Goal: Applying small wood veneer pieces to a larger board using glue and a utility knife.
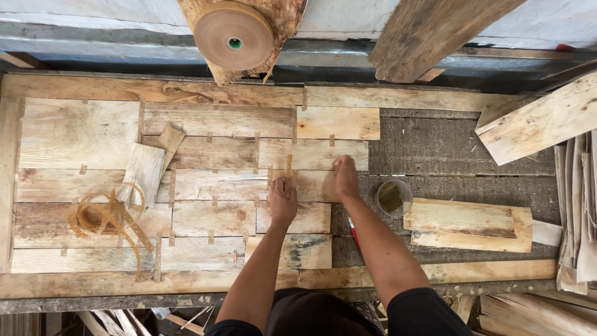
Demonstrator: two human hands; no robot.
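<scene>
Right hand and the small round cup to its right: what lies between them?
In the head view, only bare dark bench surface lies between the right hand and the round cup. A red-handled tool lies lower, beside the forearm.

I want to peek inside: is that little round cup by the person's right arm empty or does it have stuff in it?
Not empty. The cup stands upright on the bench, and something yellowish-green sits inside. What it is, cannot tell.

arms: bare to above elbows | sleeves: short, black | hands: no gloves | torso: black garment
</scene>
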